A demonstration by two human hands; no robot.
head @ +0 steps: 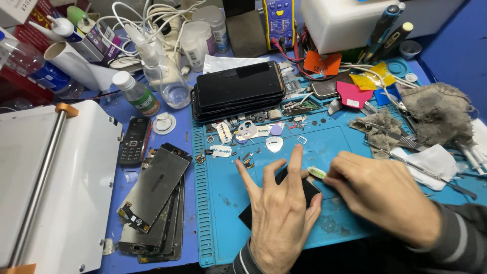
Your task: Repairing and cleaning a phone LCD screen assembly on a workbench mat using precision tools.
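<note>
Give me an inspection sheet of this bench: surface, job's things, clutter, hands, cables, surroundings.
Surface: blue mat on a blue table, littered with small parts.
Job's things: dark phone flat on the mat under both hands; small white tool at its edge.
Clutter: stacked phones, loose screens, bottles, blades, grey rags.
Hands: left hand spread over the phone; right hand pinching the tool.
Cables: white cables tangled at the back.
Surroundings: white machine at left.
</note>
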